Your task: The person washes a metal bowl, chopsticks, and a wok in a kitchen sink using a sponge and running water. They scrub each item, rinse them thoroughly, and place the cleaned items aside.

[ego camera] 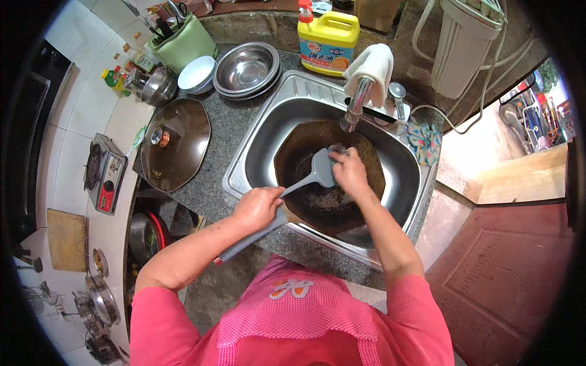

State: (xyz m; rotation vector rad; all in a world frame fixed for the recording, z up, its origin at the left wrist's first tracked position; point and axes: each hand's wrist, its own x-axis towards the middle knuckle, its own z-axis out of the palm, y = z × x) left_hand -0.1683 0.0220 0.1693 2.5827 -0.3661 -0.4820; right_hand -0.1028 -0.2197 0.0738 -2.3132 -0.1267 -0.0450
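Note:
My left hand (258, 208) grips the handle of a grey spatula (324, 168), over the grey handle (256, 238) of a wok. The spatula's broad head hangs above the wok (297, 151), a dark, brown-stained pan with an angular rim. My right hand (351, 174) is at the spatula head's right edge. Its fingers are bent around what looks like a wire scouring pad (338, 148), mostly hidden and blurred. The wok rests in the stainless steel sink (403, 183), its handle reaching over the front rim. Above its far side is the faucet (355, 110), draped with a white cloth (373, 71).
Behind the sink stands a yellow detergent jug (328, 43). Stacked metal bowls (247, 68), light bowls (197, 75) and a glass lid (176, 144) occupy the left counter. A patterned cloth (423, 142) lies at the right corner, below a water filter housing (467, 50).

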